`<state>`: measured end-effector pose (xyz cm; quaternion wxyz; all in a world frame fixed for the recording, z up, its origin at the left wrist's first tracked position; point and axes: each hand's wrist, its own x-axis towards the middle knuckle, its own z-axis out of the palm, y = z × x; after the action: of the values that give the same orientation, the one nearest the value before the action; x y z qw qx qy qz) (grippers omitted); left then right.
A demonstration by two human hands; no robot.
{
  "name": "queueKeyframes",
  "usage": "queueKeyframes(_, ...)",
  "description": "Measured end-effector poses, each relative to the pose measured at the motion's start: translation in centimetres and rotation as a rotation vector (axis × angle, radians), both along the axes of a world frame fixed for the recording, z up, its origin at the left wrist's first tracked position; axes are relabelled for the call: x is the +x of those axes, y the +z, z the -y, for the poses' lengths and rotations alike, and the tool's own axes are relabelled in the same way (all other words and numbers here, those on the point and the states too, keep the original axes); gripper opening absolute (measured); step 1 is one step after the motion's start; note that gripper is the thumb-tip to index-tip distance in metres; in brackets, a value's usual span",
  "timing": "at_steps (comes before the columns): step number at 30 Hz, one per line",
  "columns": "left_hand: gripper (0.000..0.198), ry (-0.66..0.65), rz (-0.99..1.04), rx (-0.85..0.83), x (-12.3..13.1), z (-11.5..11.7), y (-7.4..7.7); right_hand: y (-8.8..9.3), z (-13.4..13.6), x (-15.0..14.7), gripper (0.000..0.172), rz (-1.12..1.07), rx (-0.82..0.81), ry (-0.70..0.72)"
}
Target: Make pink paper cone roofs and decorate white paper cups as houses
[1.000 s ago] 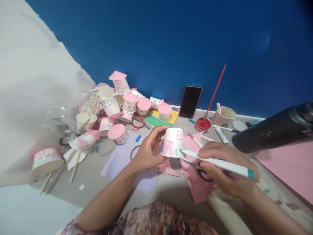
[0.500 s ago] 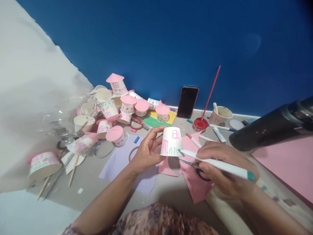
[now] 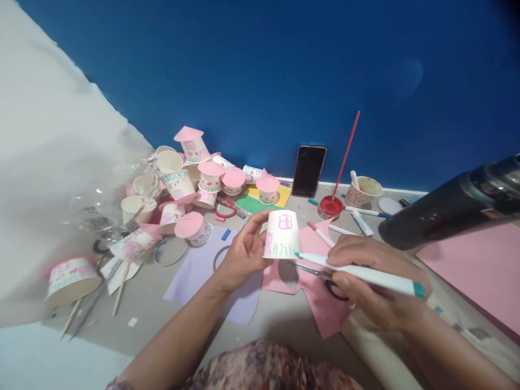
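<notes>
An upside-down white paper cup (image 3: 281, 234) is held by my left hand (image 3: 246, 250), fingers behind it and thumb at its lower edge. A pink window is drawn near its top, part of a pink shape shows at the left, and green strokes run along the rim. My right hand (image 3: 376, 279) grips a white marker (image 3: 365, 273) with a green end, its green tip at the cup's lower right edge. Beneath the hands lie scissors (image 3: 314, 271) on cut pink paper (image 3: 325, 311), beside a lilac sheet (image 3: 190, 276).
Several decorated cups with pink paper roofs (image 3: 189, 134) crowd the left. At the back stand a phone (image 3: 309, 170), a red paint pot (image 3: 330, 207) holding a red stick, and a patterned cup (image 3: 364, 191). A dark cylinder (image 3: 447, 203) juts in from the right.
The cup has turned slightly in my left hand, its drawings shifting left. More green strokes now show along its rim, and the marker tip sits a little lower.
</notes>
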<state>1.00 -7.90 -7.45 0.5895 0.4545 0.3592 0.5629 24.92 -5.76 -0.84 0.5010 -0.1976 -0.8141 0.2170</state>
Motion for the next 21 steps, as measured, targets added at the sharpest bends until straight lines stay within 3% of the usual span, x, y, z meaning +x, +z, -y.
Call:
queueKeyframes(11,0.084,-0.041,0.121,-0.065,0.00,-0.16,-0.74,-0.41,0.07,0.33,0.015,-0.010,-0.037,-0.034)
queueKeyframes(21,0.071,0.002,-0.016,0.005,0.44,-0.01,-0.15,-0.71,0.36,0.10,0.014,-0.010,-0.012,-0.072)
